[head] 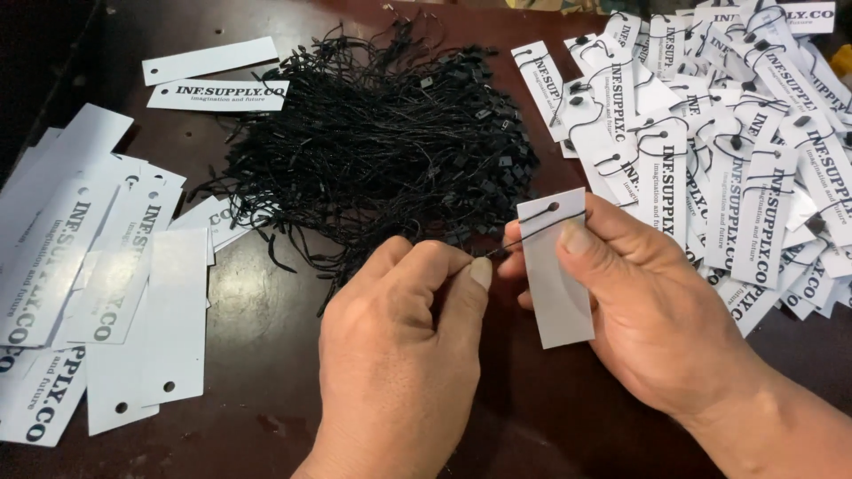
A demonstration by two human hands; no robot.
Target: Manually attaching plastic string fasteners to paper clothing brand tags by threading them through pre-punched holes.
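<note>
Dark brown table [550,426], glossy and worn, carries everything, sorted into zones so each hand has its supply close.

Right side: big heap of finished tags [754,133], white card strips with black print, each already with a black string looped through its hole. They are piled loosely, overlapping, pushed out of the way of the work area.

Centre back: tangled bundle of black strings [390,133] with small plastic locks, lying just beyond both hands, so a fresh one is an easy reach.

Left side: stack of unstrung tags [115,293], some face up, some blank side up, punched holes visible at the near ends. Two more lone tags [213,80] lie at the back left, apart from the stack.

Right hand [657,310] is closed around one blank-side-up tag [555,266], thumb pressed across the face, fingers behind. It is held upright with the hole end up so the hole stays exposed and steady.

Left hand [399,355] is closed in a pinch, thumb and forefinger tips meeting right at the tag's left edge, gripping the end of a thin black string [541,226]. The string already passes through the tag's hole and runs across the card toward the pinch. The fine grip suits how thin it is. Cannot tell whether its lock is snapped.
</note>
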